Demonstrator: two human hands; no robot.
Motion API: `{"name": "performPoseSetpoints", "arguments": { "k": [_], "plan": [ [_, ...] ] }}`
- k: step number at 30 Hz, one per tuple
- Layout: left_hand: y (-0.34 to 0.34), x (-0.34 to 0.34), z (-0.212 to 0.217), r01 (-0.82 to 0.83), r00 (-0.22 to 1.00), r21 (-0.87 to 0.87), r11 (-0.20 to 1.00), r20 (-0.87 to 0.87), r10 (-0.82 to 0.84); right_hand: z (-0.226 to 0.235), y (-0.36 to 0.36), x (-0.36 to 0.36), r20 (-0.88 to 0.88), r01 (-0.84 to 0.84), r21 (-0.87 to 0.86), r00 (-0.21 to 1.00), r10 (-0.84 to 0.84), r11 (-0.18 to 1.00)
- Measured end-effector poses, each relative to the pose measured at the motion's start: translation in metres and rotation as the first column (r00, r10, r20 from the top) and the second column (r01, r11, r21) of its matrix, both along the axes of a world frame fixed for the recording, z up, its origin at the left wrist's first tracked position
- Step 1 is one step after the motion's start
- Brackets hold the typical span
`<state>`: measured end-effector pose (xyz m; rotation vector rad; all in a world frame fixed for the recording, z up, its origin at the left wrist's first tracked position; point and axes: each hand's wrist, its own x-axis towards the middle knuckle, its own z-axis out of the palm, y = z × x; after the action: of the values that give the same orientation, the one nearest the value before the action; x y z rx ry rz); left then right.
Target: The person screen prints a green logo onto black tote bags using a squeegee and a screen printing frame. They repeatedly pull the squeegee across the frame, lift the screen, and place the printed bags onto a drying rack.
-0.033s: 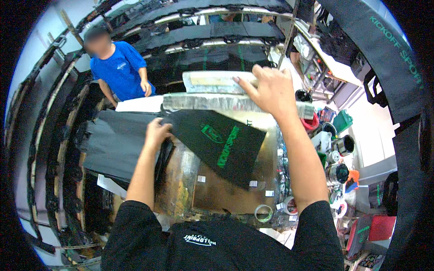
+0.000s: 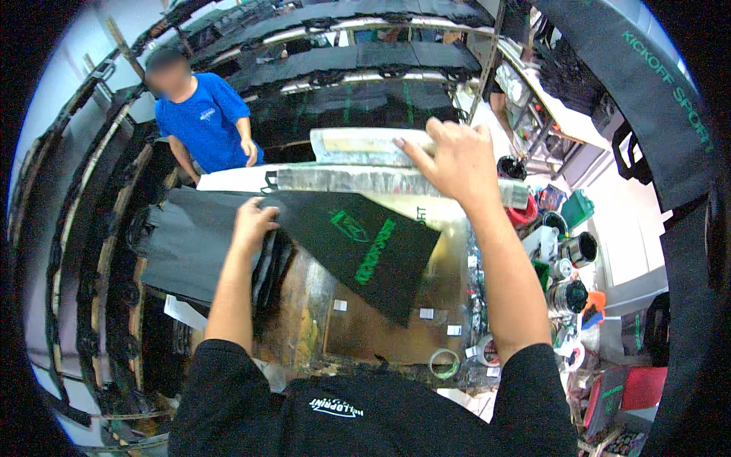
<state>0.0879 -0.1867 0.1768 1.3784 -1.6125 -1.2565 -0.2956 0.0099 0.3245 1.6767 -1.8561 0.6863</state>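
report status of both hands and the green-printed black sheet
Left hand at left corner of black sheet, grip unclear. Right hand gripping pale bar. Black stack left of sheet.

– Left side?
– Left forearm [image 2: 234,293] reaches forward, angled slightly inward. Left hand [image 2: 255,222] presents its back, fingers bent, tips toward the right; grip cannot be confirmed.
– Right side?
– Right forearm [image 2: 509,270] extends farther forward, also angled inward. Right hand [image 2: 455,161] is clasped, fingers bent over, thumb pointing left.

printed sheet [image 2: 373,247]: matt, cloth-like | tabletop [image 2: 373,337]: smooth, glossy | cans [image 2: 569,250]: shiny metal
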Motion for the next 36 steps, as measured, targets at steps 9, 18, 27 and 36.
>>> {"name": "performPoseSetpoints", "arguments": {
  "k": [9, 18, 27, 36],
  "plan": [
    [-0.085, 0.210, 0.062, -0.282, 0.955, 0.101, 0.954, -0.070, 0.290, 0.007, 0.009, 0.008, 0.051, 0.009, 0.041, 0.999, -0.011, 0.999],
    [-0.080, 0.327, -0.070, -0.693, 0.416, -0.516, 0.504, 0.285, 0.863, 0.020, 0.008, 0.019, 0.097, -0.012, 0.054, 0.995, 0.007, 0.998],
    [0.129, 0.196, -0.040, 0.245, 0.493, -0.390, 0.888, 0.839, 0.232, 0.009, 0.015, 0.021, 0.072, 0.004, 0.038, 0.997, -0.007, 0.999],
    [0.126, 0.181, -0.048, 0.111, 0.488, -0.368, 0.923, 0.830, 0.272, 0.008, 0.020, 0.024, 0.066, 0.013, 0.041, 0.998, -0.016, 0.999]
  ]
}}
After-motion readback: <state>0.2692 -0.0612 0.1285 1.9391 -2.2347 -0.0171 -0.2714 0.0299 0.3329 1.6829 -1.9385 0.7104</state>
